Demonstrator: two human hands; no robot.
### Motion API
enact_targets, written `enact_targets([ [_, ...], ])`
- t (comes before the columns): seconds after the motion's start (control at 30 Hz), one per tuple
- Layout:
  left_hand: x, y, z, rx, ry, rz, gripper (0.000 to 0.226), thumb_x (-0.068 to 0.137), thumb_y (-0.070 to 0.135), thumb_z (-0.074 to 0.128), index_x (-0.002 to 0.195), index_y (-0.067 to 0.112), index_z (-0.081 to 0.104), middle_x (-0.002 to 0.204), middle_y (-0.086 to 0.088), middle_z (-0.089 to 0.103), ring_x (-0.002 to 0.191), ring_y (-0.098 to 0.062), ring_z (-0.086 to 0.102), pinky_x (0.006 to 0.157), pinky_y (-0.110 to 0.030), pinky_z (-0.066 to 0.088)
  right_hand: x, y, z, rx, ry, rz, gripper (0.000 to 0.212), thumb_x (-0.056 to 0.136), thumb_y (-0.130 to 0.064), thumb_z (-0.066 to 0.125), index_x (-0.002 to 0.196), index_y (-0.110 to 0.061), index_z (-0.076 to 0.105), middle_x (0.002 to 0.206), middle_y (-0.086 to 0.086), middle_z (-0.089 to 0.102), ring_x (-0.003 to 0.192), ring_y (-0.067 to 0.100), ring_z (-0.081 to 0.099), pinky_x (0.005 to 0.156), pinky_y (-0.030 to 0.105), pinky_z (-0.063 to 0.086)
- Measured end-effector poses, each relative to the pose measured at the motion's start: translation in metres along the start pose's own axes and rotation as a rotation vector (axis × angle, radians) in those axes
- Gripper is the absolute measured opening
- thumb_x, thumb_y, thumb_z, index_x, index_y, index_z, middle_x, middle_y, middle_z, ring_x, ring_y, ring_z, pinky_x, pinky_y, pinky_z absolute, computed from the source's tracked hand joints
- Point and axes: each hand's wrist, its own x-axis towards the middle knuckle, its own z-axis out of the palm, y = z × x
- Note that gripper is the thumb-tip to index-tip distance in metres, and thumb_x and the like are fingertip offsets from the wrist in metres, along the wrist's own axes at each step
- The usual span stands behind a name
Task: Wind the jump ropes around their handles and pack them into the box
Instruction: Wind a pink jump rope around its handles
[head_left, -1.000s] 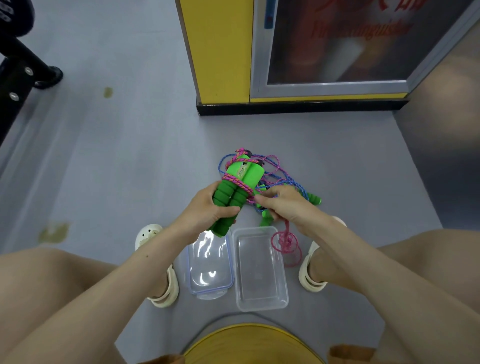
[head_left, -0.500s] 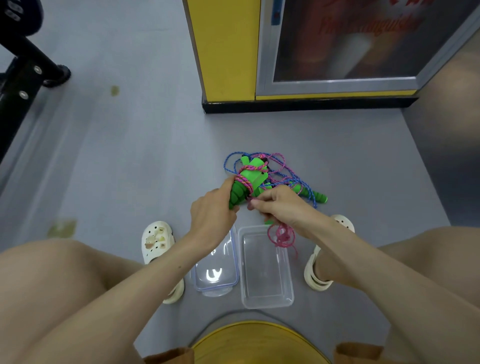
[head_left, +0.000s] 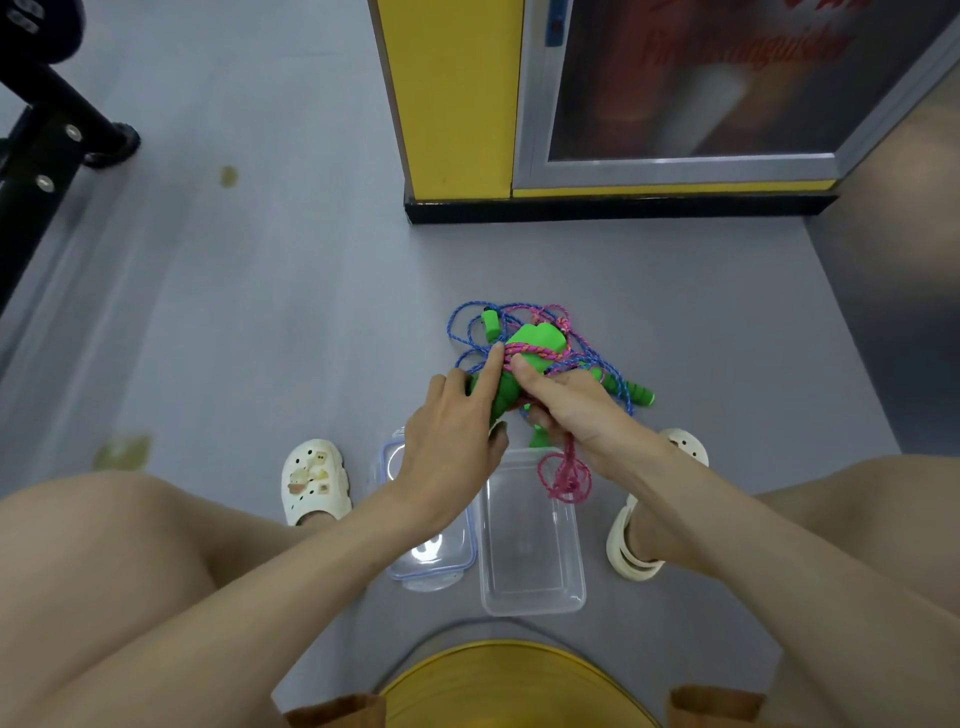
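Observation:
A pair of green foam handles (head_left: 535, 345) is bound with turns of pink rope (head_left: 530, 353). My left hand (head_left: 452, 441) holds the handles from the left, its index finger stretched onto the pink turns. My right hand (head_left: 566, 410) grips the handles and rope from the right, thumb on the wrapping. A loose pink loop (head_left: 566, 478) dangles under my right hand above the clear plastic box (head_left: 530, 587). A blue jump rope (head_left: 467, 332) with green handles (head_left: 636, 392) lies tangled on the floor behind.
The box's clear lid (head_left: 441, 561) with a blue rim lies just left of the box. My feet in white clogs (head_left: 314, 480) flank both. A yellow cabinet (head_left: 452, 104) stands ahead, a black frame (head_left: 47, 135) at far left. I sit on a yellow stool (head_left: 509, 686).
The handle bundle has dropped lower and farther forward. My left index finger has stretched out onto the pink turns, and my right hand has closed in on the handles.

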Motion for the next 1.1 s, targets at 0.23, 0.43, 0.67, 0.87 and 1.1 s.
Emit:
enact_targets([
  [0.23,0.015,-0.005,-0.004,-0.505,-0.13,-0.137,0.07,0.086,0.047,0.062,0.146,0.037,0.03,0.111,-0.001,0.045,0.106,-0.016,0.048,0.082,-0.031,0.046,0.007,0.004,-0.008,0.035,0.043,0.022,0.045,0.09,-0.043,0.058,0.056,-0.015,0.049,0.043,-0.002,0.043,0.04,0.01,0.03,0.048,0.026,0.024],
  [0.43,0.02,-0.017,-0.027,-1.257,-0.605,-0.468,0.055,0.077,0.047,0.068,0.124,0.021,0.056,0.101,-0.003,0.068,0.083,-0.016,0.067,0.063,-0.027,0.053,0.01,0.004,-0.014,0.156,-0.076,-0.02,0.042,0.092,-0.04,0.054,0.059,-0.014,0.052,0.043,-0.003,0.043,0.046,0.012,0.028,0.05,0.025,0.025],
  [0.67,0.021,-0.018,-0.022,-1.412,-0.447,-0.487,0.037,0.08,0.01,0.071,0.115,0.008,0.06,0.086,-0.008,0.072,0.07,-0.031,0.07,0.063,-0.032,0.058,0.014,0.007,-0.016,0.087,-0.077,0.025,0.048,0.091,-0.047,0.053,0.065,-0.007,0.056,0.053,0.007,0.053,0.039,0.01,0.035,0.046,0.023,0.031],
  [0.87,0.023,-0.018,-0.018,-1.339,-0.383,-0.511,0.035,0.078,0.008,0.075,0.11,0.012,0.06,0.088,-0.009,0.072,0.068,-0.032,0.07,0.065,-0.036,0.058,0.015,0.007,-0.022,-0.14,-0.089,0.037,0.035,0.087,-0.041,0.063,0.086,-0.007,0.067,0.063,0.009,0.058,0.049,0.013,0.046,0.054,0.027,0.038],
  [1.1,0.024,-0.025,-0.016,-1.204,-0.268,-0.442,0.033,0.077,0.003,0.076,0.104,0.015,0.062,0.086,-0.011,0.069,0.068,-0.025,0.067,0.059,-0.031,0.055,0.02,0.011,-0.028,-0.314,-0.035,0.0,0.011,0.088,-0.02,0.066,0.086,-0.011,0.074,0.08,0.012,0.068,0.069,0.013,0.056,0.072,0.025,0.05],
])
